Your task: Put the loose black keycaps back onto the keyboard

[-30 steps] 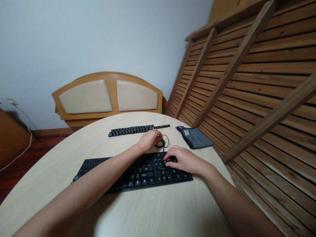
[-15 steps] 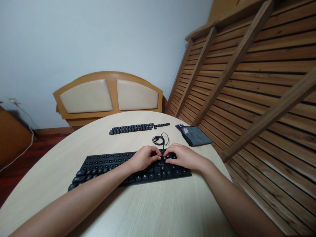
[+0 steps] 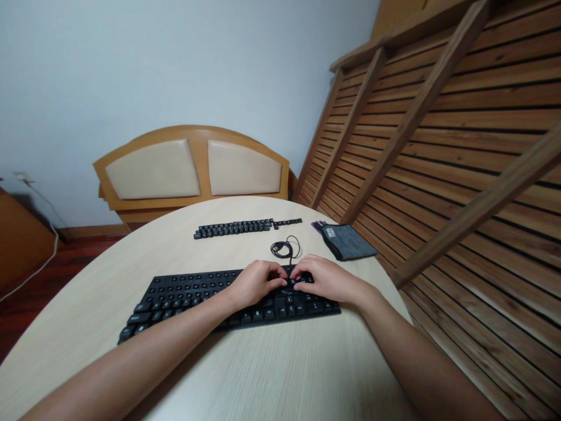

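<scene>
A black keyboard lies across the table, its upper rows on the left showing bare switch posts and its lower rows wearing keycaps. My left hand and my right hand meet over the keyboard's right part, close to its back edge. Thumb and forefinger of both hands close from either side on a small black keycap. The fingers partly cover it, and whether it sits on its post I cannot tell. Loose keycaps are lined up in rows behind the keyboard.
The keyboard's cable is coiled just behind my hands. A dark grey pouch with something purple beside it lies on the right of the round table. A slatted wooden frame leans close along the right, and a padded headboard stands behind.
Both hands stay at the same spot on the keyboard, with hardly any finger movement. The view has shifted very slightly.
</scene>
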Demonstrator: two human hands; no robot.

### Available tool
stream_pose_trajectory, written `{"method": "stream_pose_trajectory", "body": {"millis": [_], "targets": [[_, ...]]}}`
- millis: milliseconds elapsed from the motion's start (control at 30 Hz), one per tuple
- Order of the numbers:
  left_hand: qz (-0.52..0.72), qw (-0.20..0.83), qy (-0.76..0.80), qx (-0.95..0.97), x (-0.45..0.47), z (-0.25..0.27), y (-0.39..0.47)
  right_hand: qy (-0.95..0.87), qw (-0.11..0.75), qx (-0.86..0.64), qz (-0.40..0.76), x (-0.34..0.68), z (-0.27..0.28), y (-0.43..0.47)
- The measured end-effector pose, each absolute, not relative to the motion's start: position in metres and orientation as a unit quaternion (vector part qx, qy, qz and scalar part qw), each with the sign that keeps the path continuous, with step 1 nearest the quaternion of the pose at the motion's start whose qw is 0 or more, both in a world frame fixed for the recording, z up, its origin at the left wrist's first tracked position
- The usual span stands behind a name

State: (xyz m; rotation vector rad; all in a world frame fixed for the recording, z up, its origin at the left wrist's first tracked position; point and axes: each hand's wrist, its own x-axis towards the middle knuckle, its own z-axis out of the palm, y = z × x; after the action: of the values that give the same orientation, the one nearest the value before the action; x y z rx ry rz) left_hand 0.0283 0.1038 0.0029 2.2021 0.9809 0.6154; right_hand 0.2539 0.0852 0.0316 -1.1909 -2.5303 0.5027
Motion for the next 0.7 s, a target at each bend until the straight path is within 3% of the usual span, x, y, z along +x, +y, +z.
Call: {"method": "stream_pose_trajectory", "body": {"millis": [300,700], "targets": [[0.213,0.192,0.356,0.889,0.029,0.008,0.094,-0.88,0.145,-0.417,0.173,0.253,0.033,0.084],[0.234,0.184,0.355,0.886,0.029,0.003,0.091,-0.881,0.146,-0.417,0.17,0.253,0.031,0.085]]}}
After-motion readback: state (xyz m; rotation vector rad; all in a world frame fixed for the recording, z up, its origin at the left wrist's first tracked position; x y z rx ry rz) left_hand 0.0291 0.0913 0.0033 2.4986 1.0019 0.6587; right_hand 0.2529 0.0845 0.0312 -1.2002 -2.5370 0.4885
